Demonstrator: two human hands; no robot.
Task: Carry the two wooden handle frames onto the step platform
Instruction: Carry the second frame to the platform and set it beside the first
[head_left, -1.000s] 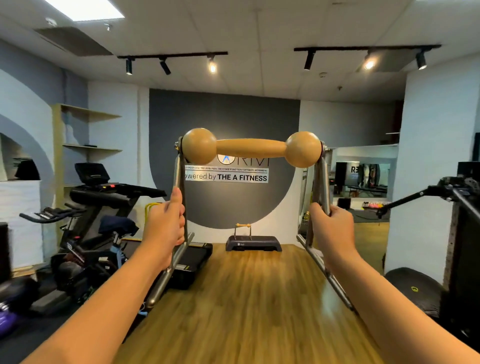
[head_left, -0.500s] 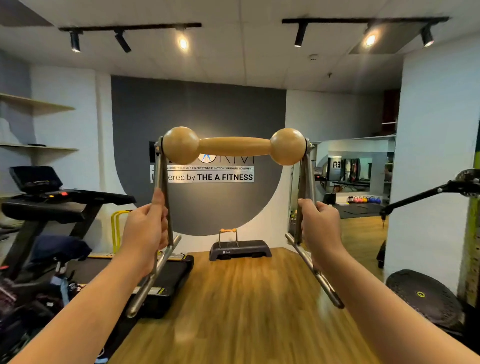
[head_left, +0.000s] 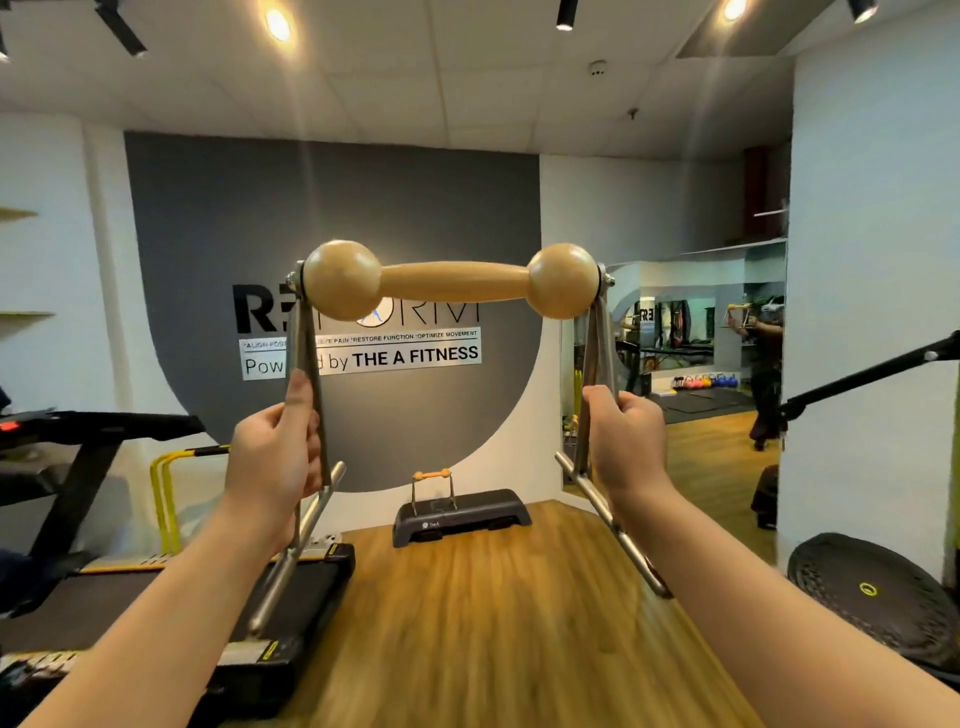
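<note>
wall sign (head_left: 363, 353) "Powered by THE A FITNESS"

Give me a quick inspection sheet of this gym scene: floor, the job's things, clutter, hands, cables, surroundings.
Surface: wooden floor, blurred near the camera.
Job's things: carried handle frame held up at chest height; second handle frame stands on the step platform by the far wall.
Clutter: treadmill at left, yellow hurdles, black balance disc at right.
Hands: left hand and right hand each grip a metal upright, fingers curled round it.
Cables: nothing seen.
Surroundings: grey wall sign; mirror at right.
</note>
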